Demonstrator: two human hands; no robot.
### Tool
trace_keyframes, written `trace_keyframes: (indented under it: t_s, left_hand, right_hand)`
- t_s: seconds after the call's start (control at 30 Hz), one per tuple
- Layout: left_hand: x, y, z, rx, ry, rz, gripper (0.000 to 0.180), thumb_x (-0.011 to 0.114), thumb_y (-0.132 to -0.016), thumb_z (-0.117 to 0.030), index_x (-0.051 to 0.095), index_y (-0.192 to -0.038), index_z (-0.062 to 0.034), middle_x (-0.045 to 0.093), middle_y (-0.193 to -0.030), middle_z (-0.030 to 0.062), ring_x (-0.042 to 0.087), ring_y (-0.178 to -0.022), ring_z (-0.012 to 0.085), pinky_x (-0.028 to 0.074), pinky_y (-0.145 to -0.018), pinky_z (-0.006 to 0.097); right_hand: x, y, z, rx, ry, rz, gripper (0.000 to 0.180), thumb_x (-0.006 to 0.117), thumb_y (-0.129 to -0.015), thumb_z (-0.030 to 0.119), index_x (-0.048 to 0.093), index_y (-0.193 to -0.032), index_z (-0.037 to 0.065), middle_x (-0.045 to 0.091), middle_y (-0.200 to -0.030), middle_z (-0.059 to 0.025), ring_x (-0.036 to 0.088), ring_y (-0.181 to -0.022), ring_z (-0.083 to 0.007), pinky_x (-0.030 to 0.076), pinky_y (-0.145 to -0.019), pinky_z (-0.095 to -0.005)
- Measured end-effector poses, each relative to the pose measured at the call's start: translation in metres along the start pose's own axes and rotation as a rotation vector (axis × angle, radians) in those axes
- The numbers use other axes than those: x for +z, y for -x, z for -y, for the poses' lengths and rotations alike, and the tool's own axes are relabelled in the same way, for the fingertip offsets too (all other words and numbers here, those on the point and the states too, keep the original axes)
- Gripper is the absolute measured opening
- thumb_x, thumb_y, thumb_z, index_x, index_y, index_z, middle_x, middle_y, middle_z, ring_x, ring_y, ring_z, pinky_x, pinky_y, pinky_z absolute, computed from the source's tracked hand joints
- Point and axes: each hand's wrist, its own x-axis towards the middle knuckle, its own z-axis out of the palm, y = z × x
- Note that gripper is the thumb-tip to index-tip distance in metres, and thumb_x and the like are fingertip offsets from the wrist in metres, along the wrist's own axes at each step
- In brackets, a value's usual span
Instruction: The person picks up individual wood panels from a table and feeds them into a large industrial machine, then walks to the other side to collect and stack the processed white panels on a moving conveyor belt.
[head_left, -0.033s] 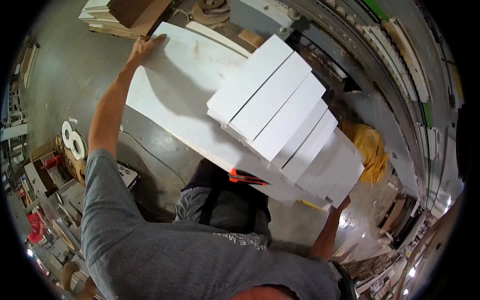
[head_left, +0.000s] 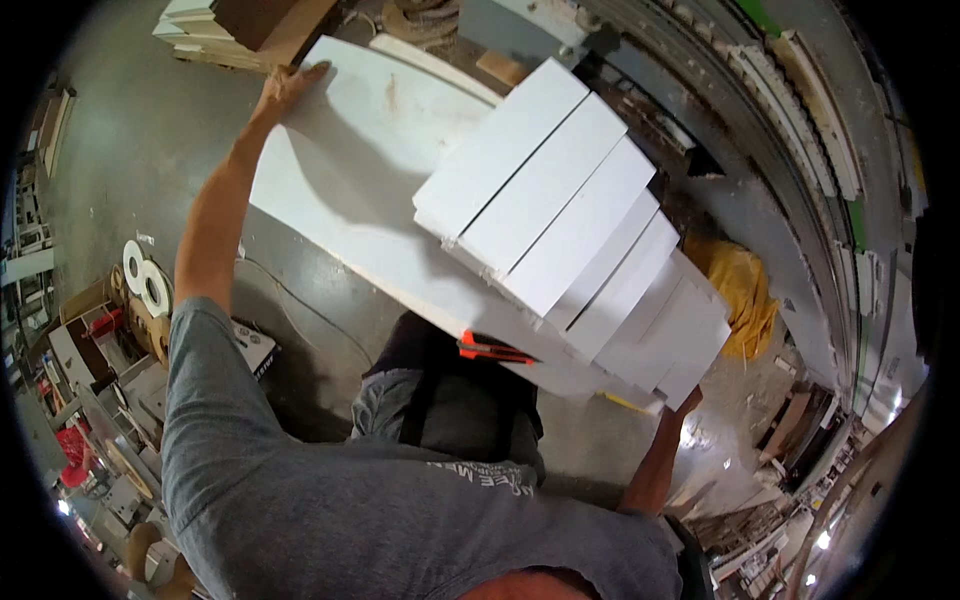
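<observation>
A wide white board (head_left: 380, 130) lies across in front of me, with a smudge near its far left end. My left hand (head_left: 293, 86) is closed round its far left corner. Several narrower white panels (head_left: 545, 175) rest on the board's right part, overlapping in steps. At the right end, my right hand (head_left: 684, 403) grips the low edge of the board and panels; most of its fingers are hidden beneath. An orange and black utility knife (head_left: 497, 349) sits by the board's near edge, at my waist. Part of a yellow strip (head_left: 622, 402) shows under the near edge.
Cardboard and stacked boards (head_left: 265, 30) stand at the far left. White tape rolls (head_left: 153, 288) and mixed items lie to my left, with a cable (head_left: 300, 315) on the floor. On the right are yellow sheeting (head_left: 740, 300) and long machine rails (head_left: 760, 150).
The board and panels have shifted very slightly, the far edge a little farther away. Both hands keep their hold.
</observation>
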Motion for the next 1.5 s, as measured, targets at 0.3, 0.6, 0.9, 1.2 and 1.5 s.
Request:
trace_keyframes:
  t_s: [0.3, 0.6, 0.9, 1.2, 1.5]
  left_hand:
    - [0.04, -0.04, 0.003, -0.164, 0.22, 0.318, 0.071, 0.075, -0.078, -0.061, 0.068, -0.117, -0.0019, 0.068, -0.107, 0.0113, 0.066, -0.092, 0.0204, 0.055, -0.079, 0.036]
    - [0.05, 0.127, -0.108, 0.375, -0.046, -0.479, 0.041, 0.069, -0.09, -0.04, 0.07, -0.109, -0.0035, 0.071, -0.099, 0.0128, 0.065, -0.082, 0.0207, 0.053, -0.076, 0.036]
    - [0.14, 0.425, -0.227, 0.724, 0.036, 0.255, 0.046, 0.081, -0.072, -0.017, 0.064, -0.113, -0.0046, 0.061, -0.118, 0.0123, 0.055, -0.111, 0.0334, 0.048, -0.094, 0.046]
    - [0.186, 0.421, -0.235, 0.892, -0.143, 0.233, 0.046, 0.079, -0.072, -0.014, 0.06, -0.113, -0.0055, 0.057, -0.108, 0.0112, 0.055, -0.106, 0.0312, 0.047, -0.086, 0.044]
    - [0.178, 0.438, -0.258, 0.662, -0.174, 0.63, 0.042, 0.077, -0.073, -0.026, 0.056, -0.102, -0.0049, 0.063, -0.097, 0.0161, 0.063, -0.09, 0.0363, 0.052, -0.078, 0.049]
  right_hand:
    - [-0.022, 0.01, -0.013, -0.008, 0.002, -0.021, 0.032, 0.059, -0.091, 0.037, 0.069, -0.106, 0.011, 0.073, -0.101, -0.005, 0.069, -0.089, -0.0196, 0.056, -0.075, -0.0355]
    - [-0.066, 0.016, -0.019, -0.056, -0.37, -0.154, 0.044, 0.056, -0.095, 0.036, 0.068, -0.096, -0.006, 0.072, -0.094, -0.0119, 0.066, -0.079, -0.022, 0.054, -0.069, -0.0368]
    - [-0.061, 0.016, 0.1, 0.362, -0.489, 0.031, 0.072, 0.058, -0.092, 0.058, 0.063, -0.119, -0.009, 0.069, -0.108, -0.0167, 0.066, -0.096, -0.0256, 0.05, -0.084, -0.0333]
    - [-0.05, 0.052, 0.086, 0.459, -1.077, -0.043, 0.051, 0.065, -0.09, 0.052, 0.064, -0.111, 0.005, 0.067, -0.092, -0.0021, 0.058, -0.069, -0.0096, 0.037, -0.049, -0.0251]
    - [-0.041, 0.054, 0.089, 0.429, -1.12, -0.11, 0.057, 0.068, -0.091, 0.046, 0.063, -0.116, -0.005, 0.068, -0.103, -0.0096, 0.064, -0.09, -0.0192, 0.05, -0.078, -0.0316]
